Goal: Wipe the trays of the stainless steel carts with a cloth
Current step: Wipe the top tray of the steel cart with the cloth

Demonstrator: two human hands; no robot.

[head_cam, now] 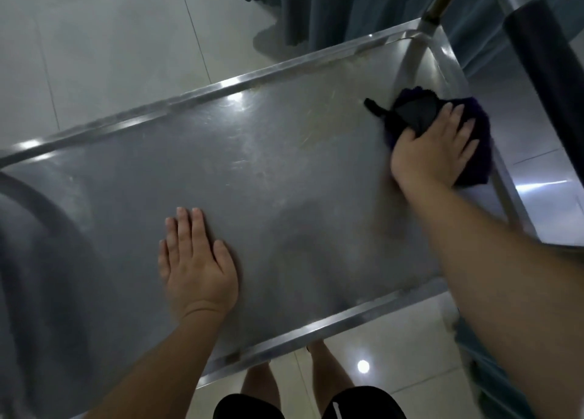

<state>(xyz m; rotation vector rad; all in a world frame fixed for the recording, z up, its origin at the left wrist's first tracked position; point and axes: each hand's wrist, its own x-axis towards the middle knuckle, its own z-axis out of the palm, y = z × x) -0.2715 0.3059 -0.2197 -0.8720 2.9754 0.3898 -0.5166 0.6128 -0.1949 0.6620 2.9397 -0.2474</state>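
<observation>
Head view. Your left hand [197, 260]: flat on the tray [284, 172], fingers straight, holding nothing, near-left of centre. Your right hand [433, 147]: fingers spread, pressing a dark purple cloth [474, 153] onto the tray's far-right corner, beside the cart's upright post [410, 55]. No readable writing anywhere. Tray's left end cut off behind a blurred bar; blue curtain [316, 8] far, partly out of frame.

The one head-worn view looks steeply down, close over the cart tray [252, 172] and the floor [94, 55] beyond.
</observation>
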